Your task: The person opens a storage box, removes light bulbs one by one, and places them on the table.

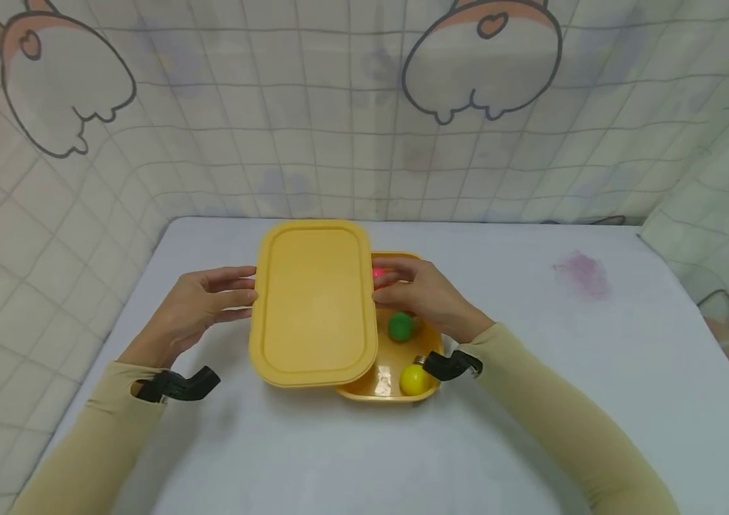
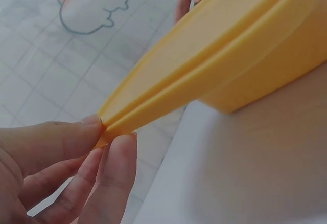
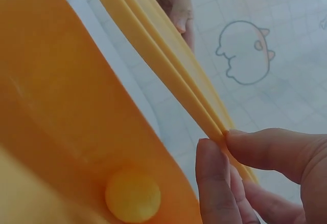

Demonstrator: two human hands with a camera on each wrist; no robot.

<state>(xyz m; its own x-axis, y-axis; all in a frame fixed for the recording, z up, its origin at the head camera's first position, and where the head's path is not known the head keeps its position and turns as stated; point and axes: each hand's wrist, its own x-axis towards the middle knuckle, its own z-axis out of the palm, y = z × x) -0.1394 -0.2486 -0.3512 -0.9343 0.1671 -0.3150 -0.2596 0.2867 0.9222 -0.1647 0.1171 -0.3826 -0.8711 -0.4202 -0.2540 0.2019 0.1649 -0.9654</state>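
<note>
A flat yellow lid with rounded corners is held up between both hands. My left hand pinches its left edge with thumb and fingertips, and my right hand pinches the right edge. Partly covered by the lid in the head view, a yellow box lies lower down on the table. Inside it show a green ball-shaped piece, a yellow bulb-shaped piece with a ridged metallic end, and a bit of something pink behind the right fingers. In the right wrist view a gap separates lid and box wall.
The box stands on a white table with a pink stain toward the right. A checked curtain with cartoon animals hangs along the back and sides. A dark cord lies at the far edge. Black straps are on both wrists.
</note>
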